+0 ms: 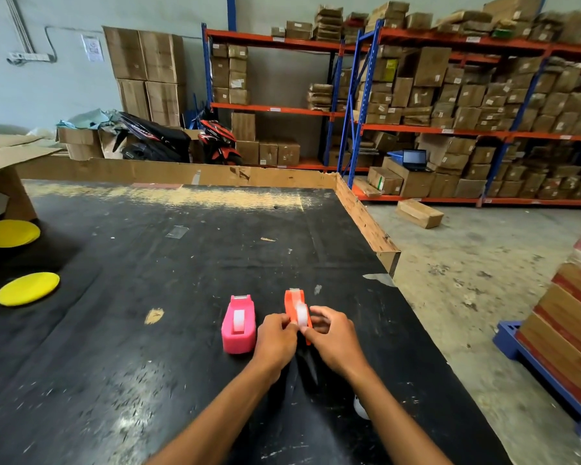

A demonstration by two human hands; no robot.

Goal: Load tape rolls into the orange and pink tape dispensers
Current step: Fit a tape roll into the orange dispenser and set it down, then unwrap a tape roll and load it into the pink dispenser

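Note:
The pink tape dispenser (238, 325) stands on the black table (148, 297) with a whitish tape roll (238, 320) seated in its slot. Just to its right is the orange tape dispenser (292, 305), tilted up off the table, with a second whitish tape roll (302, 314) in its middle. My left hand (275, 340) grips the orange dispenser's left side from behind. My right hand (332, 333) pinches at the roll and the dispenser's near right edge. The dispenser's rear half is hidden by my fingers.
Two yellow discs (27, 288) (10, 233) lie at the table's left. A cardboard rim (366, 223) borders the far and right sides. Shelves of boxes (467, 112) and a scooter (215, 139) stand behind; stacked cartons on a blue pallet (564, 337) are at right.

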